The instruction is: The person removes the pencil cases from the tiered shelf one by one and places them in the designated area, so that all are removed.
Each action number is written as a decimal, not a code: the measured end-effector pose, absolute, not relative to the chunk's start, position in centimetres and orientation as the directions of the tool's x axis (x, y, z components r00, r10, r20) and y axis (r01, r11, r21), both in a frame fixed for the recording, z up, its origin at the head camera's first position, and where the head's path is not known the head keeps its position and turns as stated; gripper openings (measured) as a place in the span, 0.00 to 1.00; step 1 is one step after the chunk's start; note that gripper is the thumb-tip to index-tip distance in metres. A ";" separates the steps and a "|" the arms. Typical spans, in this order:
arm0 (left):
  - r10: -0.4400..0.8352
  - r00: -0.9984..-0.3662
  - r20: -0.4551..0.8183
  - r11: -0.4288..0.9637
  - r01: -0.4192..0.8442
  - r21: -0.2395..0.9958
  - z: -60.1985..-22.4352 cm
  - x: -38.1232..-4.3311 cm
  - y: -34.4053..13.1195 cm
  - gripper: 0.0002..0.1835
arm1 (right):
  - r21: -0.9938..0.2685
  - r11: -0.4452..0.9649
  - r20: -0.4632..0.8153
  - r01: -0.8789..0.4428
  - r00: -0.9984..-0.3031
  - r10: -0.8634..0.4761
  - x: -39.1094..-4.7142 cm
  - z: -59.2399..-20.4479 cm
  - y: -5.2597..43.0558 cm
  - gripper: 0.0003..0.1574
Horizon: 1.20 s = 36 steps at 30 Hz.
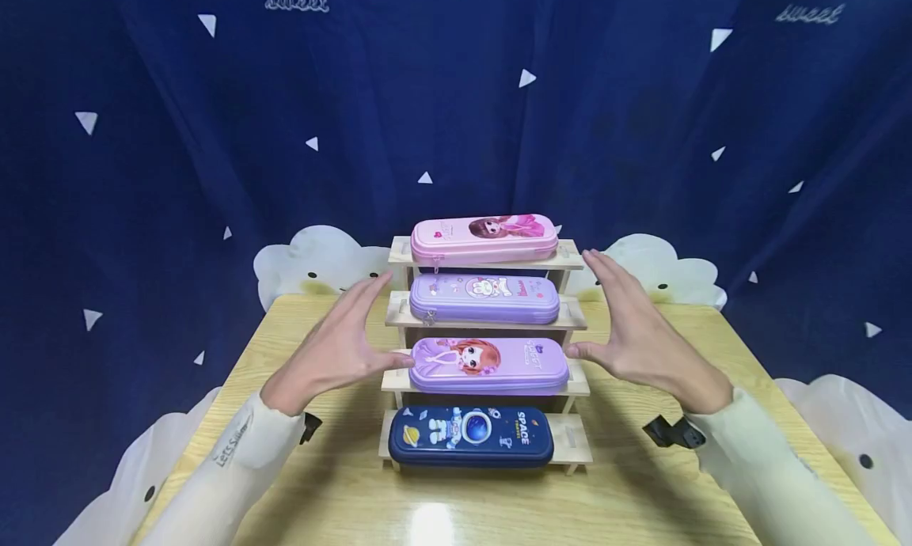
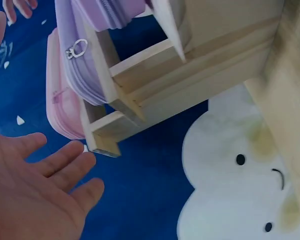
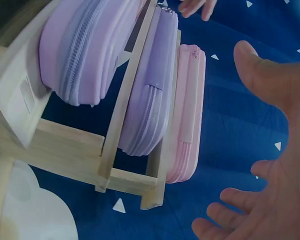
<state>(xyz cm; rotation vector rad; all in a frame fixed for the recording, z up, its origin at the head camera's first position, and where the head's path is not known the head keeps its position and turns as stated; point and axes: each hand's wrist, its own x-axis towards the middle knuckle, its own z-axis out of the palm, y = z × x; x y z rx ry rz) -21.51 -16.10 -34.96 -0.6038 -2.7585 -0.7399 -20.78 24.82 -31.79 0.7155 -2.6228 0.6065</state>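
Note:
A wooden tiered rack (image 1: pixel 570 449) holds zippered pencil cases, one on each step. From the top come a pink case with a girl (image 1: pixel 484 240), a purple case with a rabbit (image 1: pixel 484 299), a purple case with a red-haired girl (image 1: pixel 488 365) and a dark blue astronaut case (image 1: pixel 470 437). On the rack's left my left hand (image 1: pixel 335 348) has its fingers extended, thumb tip close to the red-haired girl case. My right hand (image 1: pixel 637 332) mirrors it on the right, thumb near the same case's other end. Whether either thumb touches it, I cannot tell. Both palms (image 2: pixel 30 190) hold nothing.
The rack stands on a light wooden table (image 1: pixel 321 491). Behind hangs a dark blue curtain (image 1: pixel 456 95) with white triangles and cloud shapes (image 1: pixel 313 253) along its lower part. Dark wrist mounts (image 1: pixel 673 433) stick out at the cuffs.

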 end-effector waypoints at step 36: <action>0.269 -0.957 0.109 0.600 0.255 0.759 -41.7 -20.3 -16.9 0.53 | -0.714 0.484 0.403 -0.506 -0.862 -0.307 -17.1 -38.2 25.9 0.56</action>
